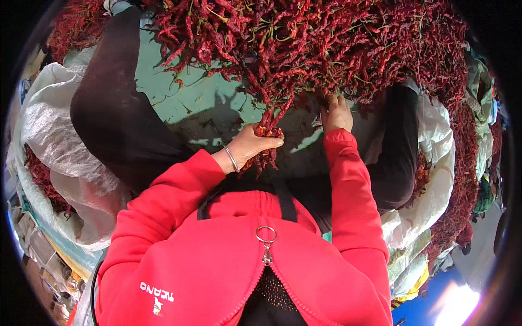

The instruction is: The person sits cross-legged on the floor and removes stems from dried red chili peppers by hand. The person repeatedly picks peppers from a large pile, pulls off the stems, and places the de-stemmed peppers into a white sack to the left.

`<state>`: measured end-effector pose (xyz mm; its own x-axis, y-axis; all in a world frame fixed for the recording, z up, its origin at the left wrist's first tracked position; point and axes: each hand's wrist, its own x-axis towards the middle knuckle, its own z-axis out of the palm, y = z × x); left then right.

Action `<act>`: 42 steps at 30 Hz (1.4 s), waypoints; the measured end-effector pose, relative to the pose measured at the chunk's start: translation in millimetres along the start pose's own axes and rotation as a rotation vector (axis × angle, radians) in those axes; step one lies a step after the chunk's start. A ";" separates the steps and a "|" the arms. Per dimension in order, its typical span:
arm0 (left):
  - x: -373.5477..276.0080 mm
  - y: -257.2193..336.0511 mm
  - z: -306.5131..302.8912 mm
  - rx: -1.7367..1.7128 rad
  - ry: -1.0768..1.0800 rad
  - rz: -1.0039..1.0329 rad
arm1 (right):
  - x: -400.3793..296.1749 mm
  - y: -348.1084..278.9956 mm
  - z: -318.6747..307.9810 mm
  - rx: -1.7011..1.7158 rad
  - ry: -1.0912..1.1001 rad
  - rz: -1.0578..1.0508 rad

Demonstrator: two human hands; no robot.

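My left hand (253, 146), with a metal bangle at the wrist, is closed around a bunch of dried red chili peppers (267, 129) above my lap. Pepper tips stick out above and below the fist. My right hand (337, 116) lies further right, back of the hand up, at the near edge of a large heap of dried red chili peppers (310, 49). Its fingertips are hidden in shadow among the peppers, so whether it grips any does not show. Green stems stand out among the wrinkled red pods.
White woven sacks with dried peppers inside stand at the left (61, 98) and right (442, 163), beside my bent legs. A pale green sheet (163, 81) lies between my legs, with loose stems on it. More peppers run down the far right.
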<state>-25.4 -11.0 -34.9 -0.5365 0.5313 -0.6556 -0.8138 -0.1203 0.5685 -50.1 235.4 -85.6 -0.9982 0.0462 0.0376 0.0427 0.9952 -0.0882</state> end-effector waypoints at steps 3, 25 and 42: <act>0.7 0.3 -6.3 -0.057 -0.001 -0.023 | -2.0 8.1 10.3 0.142 0.039 0.078; 6.7 -10.5 -1.8 0.299 0.037 0.146 | -72.3 -81.4 -33.4 1.605 -0.304 0.480; 4.2 -7.0 4.0 0.635 -0.207 0.155 | -83.0 -75.6 -31.7 1.941 -0.522 0.785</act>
<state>-21.1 -4.6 -39.5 -0.5311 0.7043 -0.4710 -0.4085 0.2742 0.8706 30.9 159.1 -50.5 -0.7331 -0.0637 -0.6771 0.5945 -0.5436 -0.5925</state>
